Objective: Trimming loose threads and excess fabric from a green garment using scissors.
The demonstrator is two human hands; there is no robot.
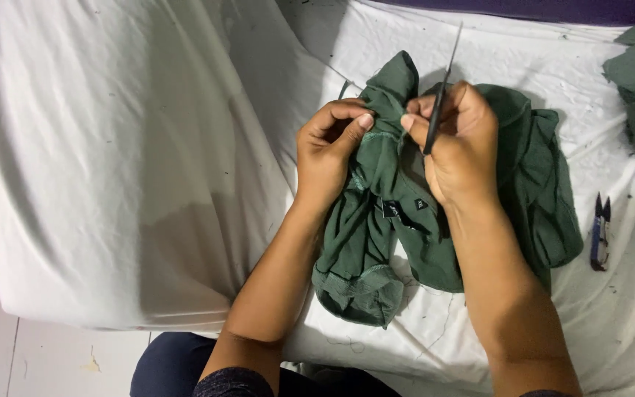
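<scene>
Two hands grasp a soft, light green garment [376,220] bunched on the white sheet [112,147]: left hand [328,151] pinches a fold, right hand [461,143] grips cloth and a thin dark blade [441,92]. Limp fabric, best held near the seam. Thread snips [600,231] lie farther right.

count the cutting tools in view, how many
2: a thin dark blade held in the right hand over the green garment, and small thread snips lying on the white sheet at right. Others may be hidden under fabric.
</scene>
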